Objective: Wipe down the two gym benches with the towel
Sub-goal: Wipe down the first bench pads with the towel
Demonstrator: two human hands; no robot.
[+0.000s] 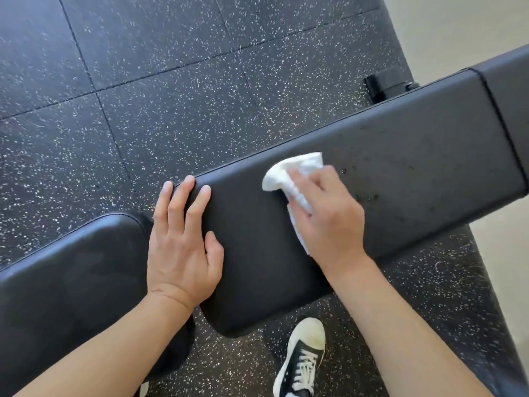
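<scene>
The right hand (329, 216) has its fingers curled over a bunched white towel (292, 179), pressing it onto the long black bench pad (415, 156). The left hand (183, 247) lies flat with fingers slightly spread on the pad's near end, steadying it. Wet droplets (372, 196) show just beyond the towel, so this stretch looks unfinished. The seat pad (71, 267) beside it remains, and I see no second bench.

white towel (289, 174) crumpled on blk bench (400, 179)
</scene>
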